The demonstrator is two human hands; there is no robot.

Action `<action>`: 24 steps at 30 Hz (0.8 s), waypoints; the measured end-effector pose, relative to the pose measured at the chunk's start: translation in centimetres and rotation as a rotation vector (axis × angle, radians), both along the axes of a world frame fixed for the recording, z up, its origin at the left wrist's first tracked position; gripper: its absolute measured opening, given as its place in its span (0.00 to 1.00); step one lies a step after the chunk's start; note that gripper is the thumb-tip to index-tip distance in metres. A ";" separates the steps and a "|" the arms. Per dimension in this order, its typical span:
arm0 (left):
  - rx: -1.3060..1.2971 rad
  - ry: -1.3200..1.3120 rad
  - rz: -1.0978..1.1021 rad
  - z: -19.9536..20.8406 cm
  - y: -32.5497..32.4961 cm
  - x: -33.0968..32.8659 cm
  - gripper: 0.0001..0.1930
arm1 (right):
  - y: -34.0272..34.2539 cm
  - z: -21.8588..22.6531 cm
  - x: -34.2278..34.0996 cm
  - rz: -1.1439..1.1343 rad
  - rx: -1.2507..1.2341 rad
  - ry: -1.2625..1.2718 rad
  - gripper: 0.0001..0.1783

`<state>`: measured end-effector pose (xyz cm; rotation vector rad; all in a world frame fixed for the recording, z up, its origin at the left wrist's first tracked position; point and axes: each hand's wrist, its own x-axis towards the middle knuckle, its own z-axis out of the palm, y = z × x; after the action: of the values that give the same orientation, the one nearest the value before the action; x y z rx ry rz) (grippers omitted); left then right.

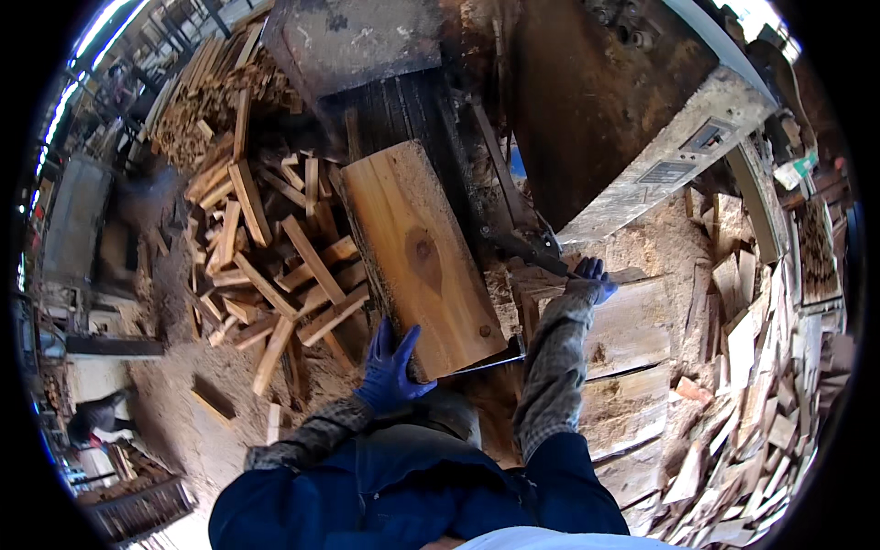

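A thick, knotted wooden board [417, 252] lies on the dark machine bed [394, 110], its near end toward me. My left hand [394, 371], in a blue-purple glove, rests against the board's near left corner with fingers and thumb spread. To the right, my gloved right hand [594, 281] is closed round the end of a dark metal lever [527, 252] that runs out from the machine. The fingers of that hand are partly hidden by the sleeve and wrist.
A heap of short wood pieces [275, 266] lies left of the bed. A large rusty machine housing [623, 119] rises at the right. Flat wooden blocks [628, 325] sit beside my right arm, and scrap offcuts [742, 367] pile farther right. Sawdust covers the floor [174, 385].
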<state>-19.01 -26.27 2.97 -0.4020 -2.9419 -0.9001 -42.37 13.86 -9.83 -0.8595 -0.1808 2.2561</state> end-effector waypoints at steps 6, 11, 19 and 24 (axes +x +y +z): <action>-0.038 0.063 -0.002 0.1 -3.0 -0.7 0.54 | -2.2 0.0 5.3 0.195 0.163 -0.065 0.43; 0.005 0.104 -0.082 0.1 -3.5 -4.6 0.53 | 1.7 0.5 0.2 0.104 0.110 -0.282 0.40; 0.019 0.146 -0.102 -0.9 -8.0 -10.1 0.53 | -2.1 2.2 4.8 0.573 0.336 -0.285 0.40; 0.004 0.111 -0.118 -2.1 -10.8 -14.5 0.52 | -4.5 3.0 6.8 0.464 0.754 -0.576 0.28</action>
<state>-33.47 -37.02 0.83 -0.6101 -2.8408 -0.8652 -35.52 9.38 -6.85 -1.0676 -1.5122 1.9855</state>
